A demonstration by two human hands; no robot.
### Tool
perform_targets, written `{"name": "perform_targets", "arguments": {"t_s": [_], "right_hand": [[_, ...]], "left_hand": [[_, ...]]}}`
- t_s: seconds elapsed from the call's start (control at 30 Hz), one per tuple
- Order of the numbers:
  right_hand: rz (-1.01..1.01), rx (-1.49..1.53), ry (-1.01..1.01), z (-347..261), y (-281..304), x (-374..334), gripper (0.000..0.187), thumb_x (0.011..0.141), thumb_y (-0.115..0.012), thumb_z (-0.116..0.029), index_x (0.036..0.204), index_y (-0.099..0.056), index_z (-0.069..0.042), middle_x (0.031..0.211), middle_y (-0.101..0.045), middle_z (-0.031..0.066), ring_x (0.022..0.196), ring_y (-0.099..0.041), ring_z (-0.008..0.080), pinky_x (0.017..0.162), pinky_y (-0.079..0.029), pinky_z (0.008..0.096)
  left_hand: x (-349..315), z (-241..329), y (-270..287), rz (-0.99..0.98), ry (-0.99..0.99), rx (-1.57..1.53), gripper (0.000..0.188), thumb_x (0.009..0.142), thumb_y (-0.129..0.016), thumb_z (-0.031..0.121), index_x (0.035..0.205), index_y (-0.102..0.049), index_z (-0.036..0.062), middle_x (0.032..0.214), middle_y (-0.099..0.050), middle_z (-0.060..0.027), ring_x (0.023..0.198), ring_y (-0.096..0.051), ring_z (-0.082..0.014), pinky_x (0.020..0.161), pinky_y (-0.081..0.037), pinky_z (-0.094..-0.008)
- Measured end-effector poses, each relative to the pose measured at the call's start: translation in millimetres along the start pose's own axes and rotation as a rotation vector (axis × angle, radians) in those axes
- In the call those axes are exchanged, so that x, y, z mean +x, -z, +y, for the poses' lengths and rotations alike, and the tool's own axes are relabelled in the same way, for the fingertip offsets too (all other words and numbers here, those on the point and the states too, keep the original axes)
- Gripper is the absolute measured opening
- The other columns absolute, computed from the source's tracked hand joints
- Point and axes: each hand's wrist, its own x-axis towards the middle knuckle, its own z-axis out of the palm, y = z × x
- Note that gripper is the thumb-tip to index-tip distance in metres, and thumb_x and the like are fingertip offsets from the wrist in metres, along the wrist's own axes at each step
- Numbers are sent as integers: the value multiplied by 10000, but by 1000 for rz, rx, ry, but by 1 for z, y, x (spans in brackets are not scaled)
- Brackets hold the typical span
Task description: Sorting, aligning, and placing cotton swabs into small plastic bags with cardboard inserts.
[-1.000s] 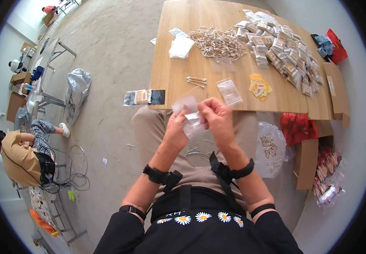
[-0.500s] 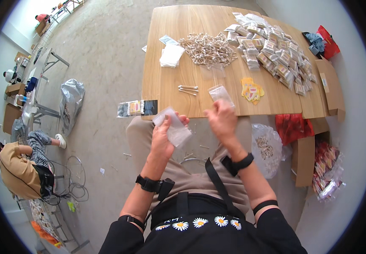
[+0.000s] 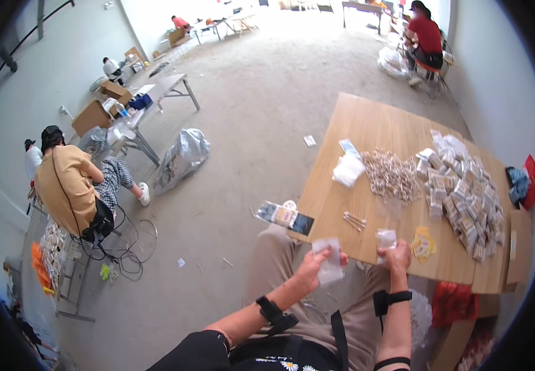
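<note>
My left hand (image 3: 310,269) is closed round a flat clear plastic bag (image 3: 329,264), held above my lap just off the table's near edge. My right hand (image 3: 397,256) pinches the near end of a small clear bag (image 3: 386,237) at the table edge; its fingertips are partly hidden. Between the hands and farther in lie several loose cotton swabs (image 3: 354,221). Yellow printed cards (image 3: 424,245) are just right of my right hand. At the table's left corner sits a packet of swabs (image 3: 284,216) on a dark strip that overhangs the edge.
A heap of cotton swabs (image 3: 391,175) lies mid-table, beside a stack of white bags (image 3: 348,170). Filled packets (image 3: 465,196) are piled at right. Cardboard boxes stand beyond the right edge. To the left, a seated person (image 3: 69,182) works near a grey plastic sack (image 3: 182,159).
My head has turned up and left, so the table now appears lower and farther right. My right hand, blurred before, has closed on the small bag. The left hand still holds its bag.
</note>
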Motion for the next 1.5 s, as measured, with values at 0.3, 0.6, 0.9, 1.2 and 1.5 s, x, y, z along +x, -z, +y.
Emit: {"name": "perform_targets", "arguments": {"t_s": [0.3, 0.6, 0.9, 1.2, 1.5], "right_hand": [[-1, 248, 386, -49, 28, -44, 296, 710, -766, -218, 809, -602, 8, 872, -608, 166, 826, -598, 325, 727, -477, 417], [-547, 758, 333, -123, 39, -109, 238, 722, -767, -79, 869, -607, 17, 774, -659, 75, 740, -634, 150, 658, -510, 325], [-406, 658, 467, -120, 36, -130, 387, 708, -785, -90, 1028, -610, 41, 927, -699, 172, 842, -685, 230, 746, -530, 341], [-567, 984, 21, -115, 41, -141, 570, 779, -828, -301, 1175, -556, 5, 830, -618, 34, 613, -581, 90, 614, -480, 252], [-584, 1278, 65, -117, 42, -146, 267, 875, -729, -213, 985, -637, 12, 677, -595, 13, 502, -514, 57, 432, -411, 225]], "left_hand": [[6, 9, -4, -9, -14, 24, 245, 1004, -529, 156, 1171, -596, -11, 1030, -699, -168, 957, -694, -289, 868, -566, -437], [-3, 32, -34, -345, 90, -172, 515, 994, -501, 490, 1249, -558, 46, 1201, -634, -96, 1078, -636, -217, 933, -531, -369], [-8, 11, -18, -46, -88, 150, 398, 956, -642, 300, 1242, -599, 28, 1170, -660, -69, 1079, -635, -174, 947, -519, -344], [-5, 57, -43, -153, -207, -12, 367, 959, -628, 314, 1186, -547, 37, 1168, -639, -133, 1139, -601, -285, 960, -511, -459], [-14, 48, -72, -220, -166, 37, 433, 947, -652, 222, 1290, -492, 10, 1204, -623, -166, 1188, -577, -310, 981, -506, -474]]}}
